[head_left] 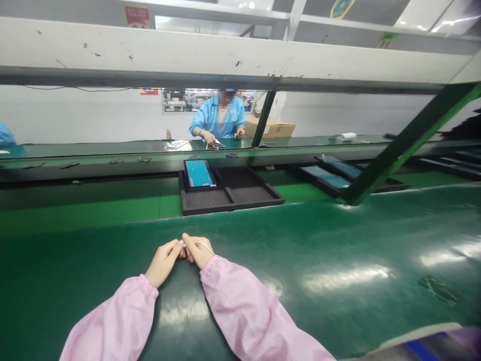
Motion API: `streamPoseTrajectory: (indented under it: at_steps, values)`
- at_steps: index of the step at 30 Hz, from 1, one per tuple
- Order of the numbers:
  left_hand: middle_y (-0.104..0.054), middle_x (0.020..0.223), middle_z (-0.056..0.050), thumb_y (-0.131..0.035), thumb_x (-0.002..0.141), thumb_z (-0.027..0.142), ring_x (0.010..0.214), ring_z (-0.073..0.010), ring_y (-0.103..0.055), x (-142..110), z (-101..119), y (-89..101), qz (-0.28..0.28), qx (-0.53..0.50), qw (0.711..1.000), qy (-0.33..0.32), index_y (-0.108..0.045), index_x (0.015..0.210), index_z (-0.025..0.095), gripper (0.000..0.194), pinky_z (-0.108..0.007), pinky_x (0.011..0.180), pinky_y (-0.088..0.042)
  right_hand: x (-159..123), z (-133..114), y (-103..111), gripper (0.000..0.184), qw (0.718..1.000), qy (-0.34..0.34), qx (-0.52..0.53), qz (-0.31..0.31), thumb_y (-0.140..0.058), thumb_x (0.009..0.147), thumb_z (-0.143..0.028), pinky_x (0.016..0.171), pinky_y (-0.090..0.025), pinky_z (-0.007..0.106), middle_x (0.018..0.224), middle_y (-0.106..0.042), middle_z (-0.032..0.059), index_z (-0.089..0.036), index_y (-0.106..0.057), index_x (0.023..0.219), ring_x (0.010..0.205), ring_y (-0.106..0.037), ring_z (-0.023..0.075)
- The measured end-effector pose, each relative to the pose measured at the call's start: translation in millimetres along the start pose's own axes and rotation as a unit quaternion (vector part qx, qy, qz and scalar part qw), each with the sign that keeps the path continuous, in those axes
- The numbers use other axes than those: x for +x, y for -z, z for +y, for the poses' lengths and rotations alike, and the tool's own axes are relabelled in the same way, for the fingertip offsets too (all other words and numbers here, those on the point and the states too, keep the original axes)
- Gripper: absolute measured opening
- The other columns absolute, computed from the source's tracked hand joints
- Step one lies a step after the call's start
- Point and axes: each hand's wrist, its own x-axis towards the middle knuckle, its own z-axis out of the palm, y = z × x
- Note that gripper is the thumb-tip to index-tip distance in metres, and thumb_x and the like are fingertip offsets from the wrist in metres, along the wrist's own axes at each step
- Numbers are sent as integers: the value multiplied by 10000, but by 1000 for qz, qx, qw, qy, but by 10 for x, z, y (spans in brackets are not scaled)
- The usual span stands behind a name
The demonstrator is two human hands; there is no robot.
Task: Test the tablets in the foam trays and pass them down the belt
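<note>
My left hand [164, 260] and my right hand [199, 250] meet fingertip to fingertip above the green work surface [112, 260]. Thumbs and fingers are pinched together around something small, mostly hidden; only a pale yellowish bit shows between them. A thin white cord [206, 245] curves from near the fingers over my right hand to the pink cuff. Beyond my hands, on the lower green strip, lies a black divided tray [248, 204]. In its left compartment sits a flat dark-framed device with a blue face [200, 173]; the right compartment holds nothing visible.
More blue-faced devices [326, 176] lie in a tray to the right, behind a slanted green post [409, 145]. A white beam [225, 55] crosses overhead. Across the line, a person in blue [218, 118] handles flat pieces near a cardboard box [280, 130]. Small dark pieces [68, 164] dot the ledge.
</note>
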Motion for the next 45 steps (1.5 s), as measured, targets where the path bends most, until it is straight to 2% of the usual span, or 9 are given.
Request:
streamPoseTrajectory:
  at_steps: [9, 29, 45]
  values:
    - [-532, 665, -6, -413, 924, 653, 672, -171, -506, 0, 14, -16, 3, 6, 1000, -4, -493, 653, 203, 532, -296, 692, -413, 5, 29, 9, 748, 1000, 11, -5, -5, -381, 831, -848, 550, -430, 233, 438, -512, 4, -197, -553, 505, 429, -493, 102]
    - [-524, 685, -5, -402, 938, 623, 689, -171, -502, -4, 19, -7, -7, 6, 1000, 3, -494, 671, 200, 509, -296, 706, -401, -17, -34, 17, 786, 1000, -1, -11, -4, -355, 768, -916, 554, -431, 248, 419, -496, 6, -205, -529, 484, 423, -487, 109]
    - [-503, 696, 1, -393, 951, 594, 701, -169, -487, -5, -12, -5, -10, 10, 1000, 6, -477, 678, 201, 486, -300, 716, -385, -14, -25, 12, 772, 1000, 0, -15, -4, -358, 790, -892, 564, -437, 247, 426, -507, 9, -205, -542, 489, 427, -495, 110]
